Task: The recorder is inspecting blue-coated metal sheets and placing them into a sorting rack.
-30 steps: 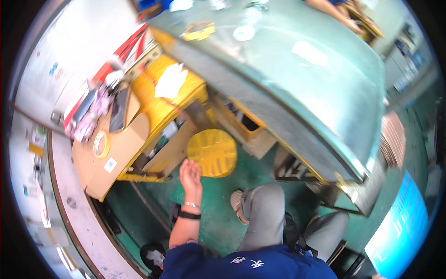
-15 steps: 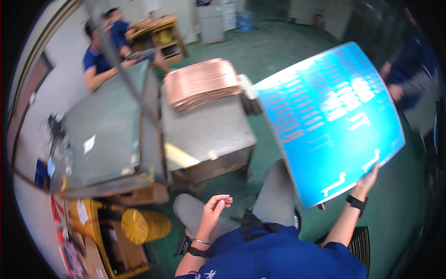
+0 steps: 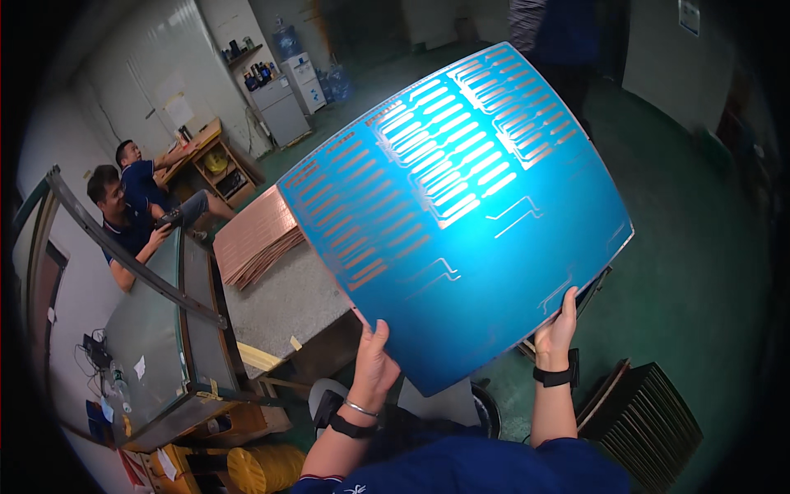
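A large blue-coated copper panel (image 3: pixel 494 272) with rows of bare copper-coloured tracks is held up tilted in front of me, light glaring off its middle. My left hand (image 3: pixel 375 366) grips its lower left edge, thumb on the near face and fingers partly hidden. At the lower right edge, my right hand (image 3: pixel 557 333) is closed on the same panel, its fingers mostly behind it. Left of the panel, a stack of copper sheets (image 3: pixel 257 235) lies on a grey-topped table (image 3: pixel 284 288), partly covered by the panel.
A glass-topped bench (image 3: pixel 148 321) with a metal frame bar (image 3: pixel 136 255) stands at the left. A slotted rack (image 3: pixel 646 424) is on the floor at lower right. Two people sit at the far left, and another person (image 3: pixel 568 37) stands behind the panel. A yellow roll (image 3: pixel 263 468) lies lower left.
My left hand, free before, has taken hold of the panel's left edge. The panel has come toward the middle of the view. My view has turned to the right.
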The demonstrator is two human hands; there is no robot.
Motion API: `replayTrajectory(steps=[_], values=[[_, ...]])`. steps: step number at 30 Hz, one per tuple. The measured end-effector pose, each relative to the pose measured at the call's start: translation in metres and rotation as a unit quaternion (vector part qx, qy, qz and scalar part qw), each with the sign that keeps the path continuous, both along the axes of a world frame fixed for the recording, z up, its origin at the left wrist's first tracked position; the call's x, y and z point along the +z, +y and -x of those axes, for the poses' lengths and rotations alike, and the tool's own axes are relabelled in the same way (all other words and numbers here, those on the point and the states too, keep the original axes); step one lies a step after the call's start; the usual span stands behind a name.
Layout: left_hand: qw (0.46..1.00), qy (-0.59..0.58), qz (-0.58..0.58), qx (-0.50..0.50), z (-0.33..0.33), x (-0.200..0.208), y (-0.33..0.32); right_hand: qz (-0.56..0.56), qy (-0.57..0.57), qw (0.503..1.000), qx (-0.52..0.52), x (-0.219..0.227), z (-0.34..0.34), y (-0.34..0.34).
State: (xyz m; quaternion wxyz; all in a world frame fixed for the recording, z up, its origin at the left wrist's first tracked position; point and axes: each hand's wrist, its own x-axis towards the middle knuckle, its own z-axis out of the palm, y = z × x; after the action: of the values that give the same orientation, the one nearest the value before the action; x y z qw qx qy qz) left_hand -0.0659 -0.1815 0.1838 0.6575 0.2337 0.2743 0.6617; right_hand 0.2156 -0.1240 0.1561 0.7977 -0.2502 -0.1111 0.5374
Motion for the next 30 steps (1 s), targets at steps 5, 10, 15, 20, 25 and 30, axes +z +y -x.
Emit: replayTrajectory(steps=[5,10,15,20,25,30], values=[[0.997,0.053,-0.024,0.046,0.037,0.015,-0.001,-0.155,-0.028,0.988,0.006,-0.006,-0.076,-0.002],[0.990,0.115,-0.018,0.076,0.079,0.020,-0.021,-0.067,-0.114,0.991,-0.011,0.024,-0.113,-0.029],[0.985,0.167,-0.022,0.042,0.112,0.020,-0.042,-0.008,-0.381,0.915,0.135,0.026,-0.136,-0.061],[0.976,0.218,-0.026,0.005,0.125,0.013,-0.043,-0.009,-0.394,0.914,0.096,0.049,-0.108,-0.080],[0.977,0.211,-0.024,-0.033,0.127,0.016,-0.036,0.000,-0.419,0.903,0.094,0.056,-0.104,-0.100],[0.979,0.202,-0.011,-0.011,0.133,0.015,-0.010,0.013,-0.429,0.896,0.114,0.062,-0.092,-0.083]])
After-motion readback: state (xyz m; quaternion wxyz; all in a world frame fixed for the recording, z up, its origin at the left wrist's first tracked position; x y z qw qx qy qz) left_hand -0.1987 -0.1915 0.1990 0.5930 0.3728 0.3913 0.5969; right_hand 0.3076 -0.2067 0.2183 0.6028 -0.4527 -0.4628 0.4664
